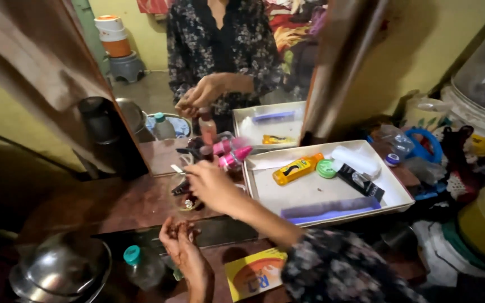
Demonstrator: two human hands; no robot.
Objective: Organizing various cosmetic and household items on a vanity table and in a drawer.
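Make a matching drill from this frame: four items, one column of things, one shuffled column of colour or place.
Things:
1. flat bottle
2. round tin
3. comb
4. plastic bottle cap

Colour and place:
A. purple, front edge of the white tray
B. teal, low at the front by the steel pot
C. orange-yellow, lying in the tray's back left part
D. green, in the tray next to the flat bottle

Pairs: 1-C, 2-D, 3-A, 4-B

Right hand [211, 182] (over clutter) by tray [402, 196]
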